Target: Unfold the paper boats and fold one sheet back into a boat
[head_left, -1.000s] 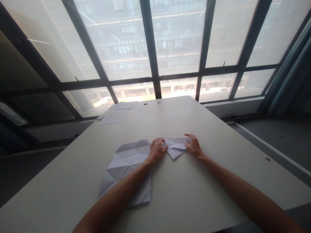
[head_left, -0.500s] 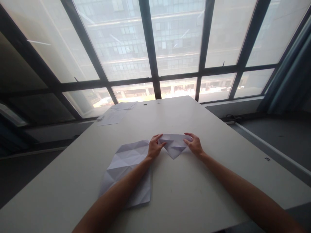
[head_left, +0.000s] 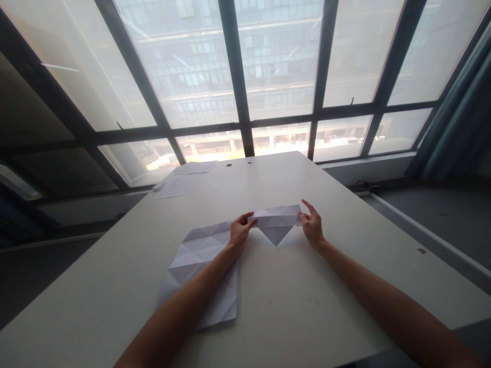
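Head view: two bare hands of mine, one folded paper between them, one surface below.

Item, my left hand: closed at the fingertips, thumb and fingers pinching the left end of the folded paper.

Item, my right hand: thumb and curled fingers gripping the right end of the same piece, forefinger pointing up and away, clear of the edge.

Item, the folded paper: white, a creased band across the top, a triangular flap pointing down toward me; located in front of me, over the middle of the surface. Whether its point touches down, I cannot tell.

Item, one creased sheet: white, with a grid of crossing folds, lying to the left of the folded paper and apart from it; my left forearm passes over it and hides part.

Item, loose papers: several, pale, overlapping, at the far left edge of the surface.

Item, one dark round spot: near the far edge, right of the loose papers.

Item, one window: tall, dark-framed, beyond the surface, a building visible through it.

Item, one curtain: blue, hanging at far right.
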Motion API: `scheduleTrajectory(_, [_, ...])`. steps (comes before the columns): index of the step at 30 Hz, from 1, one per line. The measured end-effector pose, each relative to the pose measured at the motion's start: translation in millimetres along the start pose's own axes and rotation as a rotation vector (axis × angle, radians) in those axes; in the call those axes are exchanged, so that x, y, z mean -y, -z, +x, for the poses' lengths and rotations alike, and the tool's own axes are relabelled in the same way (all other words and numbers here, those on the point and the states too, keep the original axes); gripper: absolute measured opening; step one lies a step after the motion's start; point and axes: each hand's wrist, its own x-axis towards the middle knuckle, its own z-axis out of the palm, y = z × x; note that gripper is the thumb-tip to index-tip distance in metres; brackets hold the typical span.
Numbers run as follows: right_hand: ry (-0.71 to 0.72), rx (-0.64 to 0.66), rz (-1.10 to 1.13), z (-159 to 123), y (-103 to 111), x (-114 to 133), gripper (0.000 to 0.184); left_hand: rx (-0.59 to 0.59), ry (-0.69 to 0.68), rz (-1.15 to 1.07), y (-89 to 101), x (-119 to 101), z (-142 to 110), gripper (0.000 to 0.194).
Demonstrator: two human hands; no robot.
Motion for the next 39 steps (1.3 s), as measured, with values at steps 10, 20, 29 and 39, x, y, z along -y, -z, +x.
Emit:
scheduleTrajectory(10, [0.211, -0.011, -0.202, 2.1, 5.4, 6.8, 0.048, 0.010, -0.082, 0.186, -2.0, -9.0, -3.4, 0.042])
scheduleTrajectory(20, [0.329, 0.174, -0.356, 9.0, 9.6, 8.7, 0.023, -0.179, -0.420, 0.445, -1.5, -20.1, -9.9, 0.015])
scheduleTrajectory(29, [0.498, 0.166, -0.665, 3.2, 15.9, 16.7, 0.020, -0.156, -0.489, 0.683, -2.6, -31.6, -21.2, 0.013])
scheduleTrajectory(39, [0.430, 0.562, -1.075, -2.2, 8.9, -2.2, 0.036, 0.397, -0.409, 1.316, -14.4, -9.3, -31.3, 0.049])
